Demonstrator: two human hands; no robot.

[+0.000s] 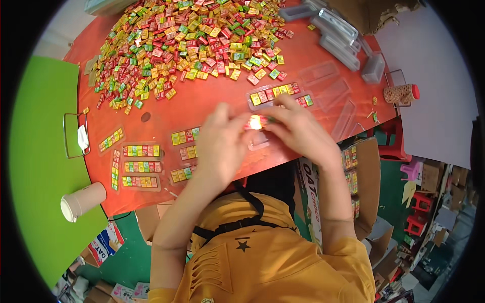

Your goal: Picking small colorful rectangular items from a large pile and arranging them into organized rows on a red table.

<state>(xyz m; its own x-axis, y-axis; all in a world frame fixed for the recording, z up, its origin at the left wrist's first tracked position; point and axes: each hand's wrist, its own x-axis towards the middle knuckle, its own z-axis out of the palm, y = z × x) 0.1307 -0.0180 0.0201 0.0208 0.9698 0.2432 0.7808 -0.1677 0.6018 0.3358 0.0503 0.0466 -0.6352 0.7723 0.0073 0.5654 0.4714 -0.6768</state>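
Observation:
Over the front of the table, my left hand (220, 144) and my right hand (304, 130) meet with fingertips pinched on small wrapped candies (256, 121). A bright glare washes these out, and my fingers partly cover them. Beneath them lies a clear plastic tray (259, 143), partly hidden. Just beyond my right fingers sits another clear tray (251, 107) holding a row of red, yellow and green candies (275, 93). Beside my left wrist, filled trays (185, 137) are partly covered by my forearm.
A large heap of wrapped candies (197, 40) covers the far table. More filled trays (141, 166) lie at left, by a paper cup (83, 202). Clear trays (338, 43) are stacked far right, near a patterned red-lidded container (401, 94). An open carton (371, 187) stands below the right edge.

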